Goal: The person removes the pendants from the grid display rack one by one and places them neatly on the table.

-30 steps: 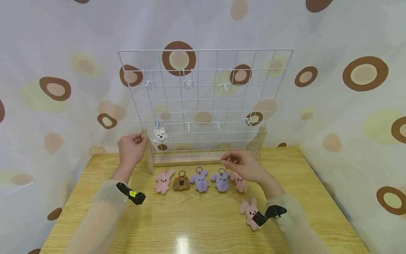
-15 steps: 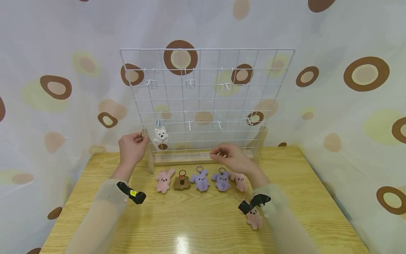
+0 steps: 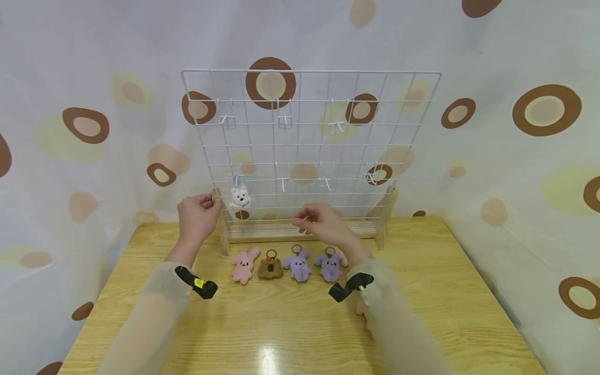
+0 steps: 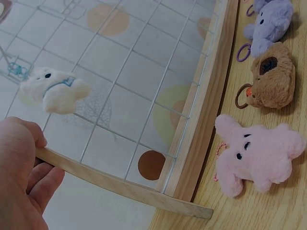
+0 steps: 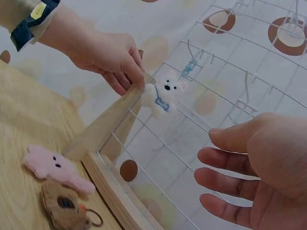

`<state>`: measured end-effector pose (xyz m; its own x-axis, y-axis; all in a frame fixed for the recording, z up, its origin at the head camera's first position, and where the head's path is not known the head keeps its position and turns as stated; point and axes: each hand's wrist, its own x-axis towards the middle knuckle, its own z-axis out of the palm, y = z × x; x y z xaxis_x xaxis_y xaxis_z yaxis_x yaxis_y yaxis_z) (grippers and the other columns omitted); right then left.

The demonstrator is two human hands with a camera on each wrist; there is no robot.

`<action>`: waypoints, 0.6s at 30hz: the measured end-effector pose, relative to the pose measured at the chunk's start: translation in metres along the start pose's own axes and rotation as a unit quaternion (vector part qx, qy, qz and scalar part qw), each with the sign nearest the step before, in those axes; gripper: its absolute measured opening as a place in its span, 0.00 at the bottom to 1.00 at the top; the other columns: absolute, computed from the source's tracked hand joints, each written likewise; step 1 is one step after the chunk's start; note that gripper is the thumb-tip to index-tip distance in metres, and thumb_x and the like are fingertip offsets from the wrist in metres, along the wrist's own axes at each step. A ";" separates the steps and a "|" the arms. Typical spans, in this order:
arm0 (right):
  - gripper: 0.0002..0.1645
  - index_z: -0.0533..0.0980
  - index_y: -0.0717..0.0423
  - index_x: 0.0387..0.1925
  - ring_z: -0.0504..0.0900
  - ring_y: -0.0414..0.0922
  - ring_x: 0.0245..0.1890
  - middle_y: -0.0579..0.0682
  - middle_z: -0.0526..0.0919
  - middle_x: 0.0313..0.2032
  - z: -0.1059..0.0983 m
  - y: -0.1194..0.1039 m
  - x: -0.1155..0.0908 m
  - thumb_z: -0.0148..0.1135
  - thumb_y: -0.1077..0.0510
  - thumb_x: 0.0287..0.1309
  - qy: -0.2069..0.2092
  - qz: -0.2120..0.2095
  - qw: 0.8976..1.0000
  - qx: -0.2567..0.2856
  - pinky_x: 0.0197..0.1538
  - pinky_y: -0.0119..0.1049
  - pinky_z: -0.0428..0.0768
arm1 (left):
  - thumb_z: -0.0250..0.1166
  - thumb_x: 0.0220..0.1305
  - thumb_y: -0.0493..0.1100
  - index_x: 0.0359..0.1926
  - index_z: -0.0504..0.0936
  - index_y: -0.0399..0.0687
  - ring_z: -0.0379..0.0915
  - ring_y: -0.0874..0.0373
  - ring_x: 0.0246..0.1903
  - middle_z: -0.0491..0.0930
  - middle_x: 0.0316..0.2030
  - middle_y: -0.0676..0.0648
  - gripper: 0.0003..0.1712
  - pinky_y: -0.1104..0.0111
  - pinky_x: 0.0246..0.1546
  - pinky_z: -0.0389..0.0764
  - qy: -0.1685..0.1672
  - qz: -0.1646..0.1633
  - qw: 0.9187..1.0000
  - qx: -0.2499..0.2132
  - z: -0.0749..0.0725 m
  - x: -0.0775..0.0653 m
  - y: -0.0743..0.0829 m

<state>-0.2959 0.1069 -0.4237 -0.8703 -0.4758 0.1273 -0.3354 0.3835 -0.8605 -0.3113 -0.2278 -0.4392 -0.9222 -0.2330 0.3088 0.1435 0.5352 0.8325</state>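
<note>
My left hand [image 3: 199,219] pinches the top of the left wooden upright [image 4: 120,184] of a white wire grid rack [image 3: 300,146]. Close to it, a white plush dog keychain [image 3: 241,197] hangs by a blue clasp from a lower hook. My right hand [image 3: 323,224] is in front of the grid's lower middle, fingers loosely bent and apart, with nothing between them in the right wrist view. Below lie a pink plush rabbit keychain [image 3: 242,265], a brown plush keychain [image 3: 270,267] and two purple plush rabbit keychains [image 3: 299,266], [image 3: 330,267] in a row.
Bare white hooks [image 3: 326,183] stick out from the grid in two rows. My right forearm mostly hides two more pink plush toys, one showing an edge [image 3: 361,308]. A wooden table [image 3: 262,323] lies in front, and a patterned cloth [image 3: 506,172] stands behind.
My right hand has moved left and slightly up, from above the right-hand toys to the rack's lower middle. The left hand keeps its place on the upright.
</note>
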 end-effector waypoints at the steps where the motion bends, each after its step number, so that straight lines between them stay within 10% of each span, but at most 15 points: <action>1: 0.12 0.85 0.59 0.49 0.86 0.47 0.36 0.50 0.88 0.37 0.003 -0.001 0.004 0.64 0.54 0.76 0.002 -0.002 1.000 0.005 0.39 0.48 0.87 | 0.66 0.72 0.41 0.53 0.88 0.30 0.89 0.46 0.44 0.89 0.42 0.34 0.18 0.56 0.43 0.89 0.000 -0.001 1.000 0.000 0.000 0.000 0.000; 9: 0.11 0.82 0.67 0.50 0.86 0.67 0.42 0.61 0.86 0.44 0.031 -0.010 0.032 0.64 0.62 0.75 0.020 -0.012 0.998 0.052 0.48 0.59 0.86 | 0.67 0.71 0.41 0.52 0.88 0.30 0.90 0.46 0.43 0.89 0.41 0.35 0.18 0.59 0.42 0.89 0.005 0.005 1.000 0.000 -0.001 0.001 0.000; 18: 0.10 0.83 0.63 0.49 0.86 0.45 0.32 0.55 0.87 0.41 0.057 -0.022 0.055 0.65 0.60 0.74 0.044 -0.009 0.999 0.025 0.33 0.34 0.82 | 0.66 0.71 0.42 0.52 0.88 0.30 0.90 0.46 0.43 0.89 0.41 0.35 0.18 0.68 0.38 0.88 0.006 0.008 1.000 0.000 -0.001 -0.001 0.000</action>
<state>-0.3155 0.0275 -0.4254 -0.8935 -0.4094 0.1844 -0.3348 0.3338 -0.8812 -0.3103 -0.2284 -0.4391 -0.9154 -0.2334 0.3281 0.1593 0.5384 0.8275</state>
